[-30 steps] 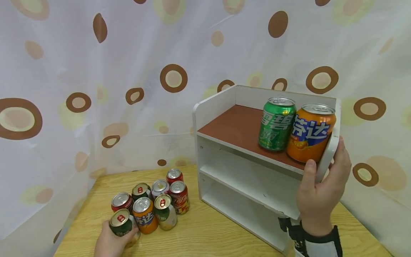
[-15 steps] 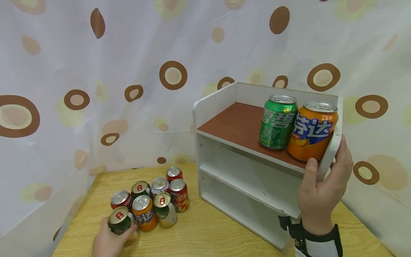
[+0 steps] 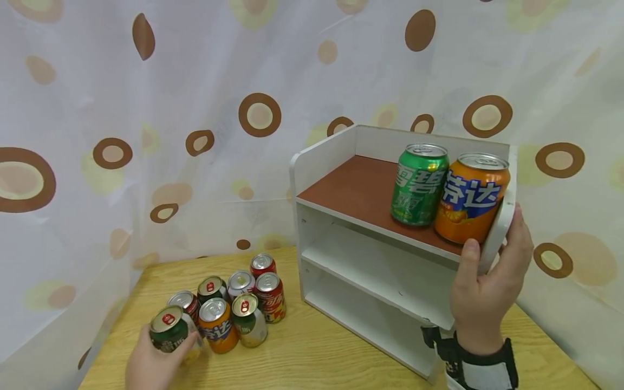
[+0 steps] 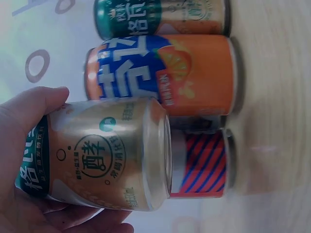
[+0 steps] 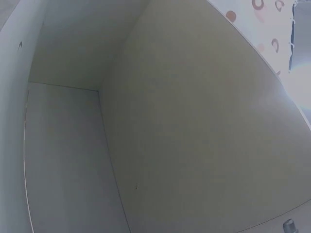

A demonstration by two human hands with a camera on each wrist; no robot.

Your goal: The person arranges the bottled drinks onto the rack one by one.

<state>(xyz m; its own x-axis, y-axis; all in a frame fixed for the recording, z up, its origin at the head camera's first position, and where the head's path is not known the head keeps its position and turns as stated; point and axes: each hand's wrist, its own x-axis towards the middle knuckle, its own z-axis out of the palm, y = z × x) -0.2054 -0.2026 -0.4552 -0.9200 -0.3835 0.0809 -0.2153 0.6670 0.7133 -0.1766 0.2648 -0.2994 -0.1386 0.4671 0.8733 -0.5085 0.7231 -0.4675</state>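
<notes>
My left hand (image 3: 156,360) grips a green and gold drink can (image 3: 169,331) round its side. In the left wrist view the base of that can (image 4: 156,160) is out of line with the bases of its neighbours, so it is off the table. Beside it stand an orange soda can (image 3: 219,330) and a red can (image 3: 187,301). At the right, my right hand (image 3: 489,292) holds the side panel of a white shelf unit (image 3: 324,157), thumb in front and fingers behind. A green soda can (image 3: 419,187) and another orange soda can (image 3: 473,201) stand on its brown top.
More cans are grouped on the wooden table (image 3: 297,352): a second green and gold can (image 3: 249,323), a red cola can (image 3: 271,299) and several behind. Two lower compartments (image 3: 380,265) of the shelf face forward. A patterned sheet (image 3: 292,70) hangs behind.
My left hand has lifted the green and gold can and moved it slightly left, away from the orange can. The right hand stays on the shelf panel.
</notes>
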